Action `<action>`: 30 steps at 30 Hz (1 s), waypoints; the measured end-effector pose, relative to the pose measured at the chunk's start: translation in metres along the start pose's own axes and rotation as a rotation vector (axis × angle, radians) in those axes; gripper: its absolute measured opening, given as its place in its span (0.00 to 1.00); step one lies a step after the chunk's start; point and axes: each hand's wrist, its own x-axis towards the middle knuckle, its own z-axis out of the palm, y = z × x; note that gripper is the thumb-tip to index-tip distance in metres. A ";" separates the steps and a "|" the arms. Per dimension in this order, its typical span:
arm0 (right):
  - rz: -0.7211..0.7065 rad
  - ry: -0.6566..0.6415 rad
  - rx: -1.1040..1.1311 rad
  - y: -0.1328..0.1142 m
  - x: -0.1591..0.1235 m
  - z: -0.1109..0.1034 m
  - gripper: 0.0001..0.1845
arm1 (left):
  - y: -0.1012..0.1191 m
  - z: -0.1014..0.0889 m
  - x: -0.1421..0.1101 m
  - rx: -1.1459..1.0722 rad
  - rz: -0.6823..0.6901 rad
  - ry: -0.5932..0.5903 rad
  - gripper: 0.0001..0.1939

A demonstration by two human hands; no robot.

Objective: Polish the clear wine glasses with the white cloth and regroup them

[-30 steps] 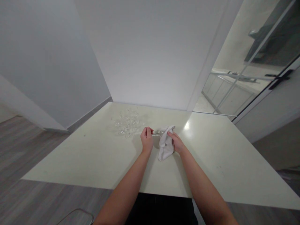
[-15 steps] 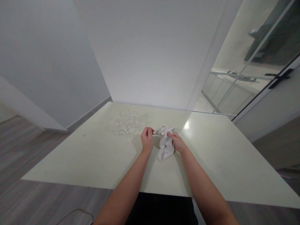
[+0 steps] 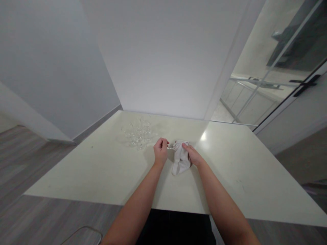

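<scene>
My left hand is closed around the base end of a clear stemmed glass, held sideways above the table. The stem points right, and the bowl is mostly hidden under a white cloth. Wrapped over that bowl, the cloth is gripped by my right hand, thumb on top; its other fingers are largely covered. A loose end of the cloth hangs toward me. To the left of my left hand stands a cluster of several clear glasses, their outlines hard to separate.
The pale table reaches back to a white wall. At the right is a glass-paned door with a black handle. A thin curved metal bar shows low on the left, over the wood-look floor.
The cloth has shifted slightly over the glass, and my right fingertips no longer show at its top edge. Both hands remain in nearly the same place.
</scene>
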 end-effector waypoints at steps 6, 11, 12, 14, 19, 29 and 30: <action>-0.058 -0.015 -0.001 -0.001 -0.005 0.003 0.27 | 0.001 0.000 0.000 -0.014 0.010 -0.010 0.14; -0.005 0.011 -0.026 0.001 -0.005 0.004 0.25 | -0.001 -0.002 0.002 -0.014 -0.014 0.019 0.14; 0.004 0.030 -0.036 0.002 -0.004 0.005 0.25 | -0.001 -0.002 0.003 -0.014 -0.017 0.025 0.14; 0.002 0.084 -0.055 0.005 -0.002 0.005 0.25 | -0.002 -0.002 0.003 -0.013 -0.023 0.035 0.14; -0.100 0.210 -0.161 0.010 0.003 0.004 0.23 | 0.000 -0.001 0.002 -0.008 -0.031 0.100 0.15; -0.129 0.015 0.122 -0.006 -0.003 0.010 0.26 | 0.002 0.004 -0.003 -0.028 -0.007 0.067 0.15; -0.129 0.033 0.139 -0.005 -0.003 0.011 0.26 | 0.002 0.004 -0.003 -0.024 -0.003 0.069 0.15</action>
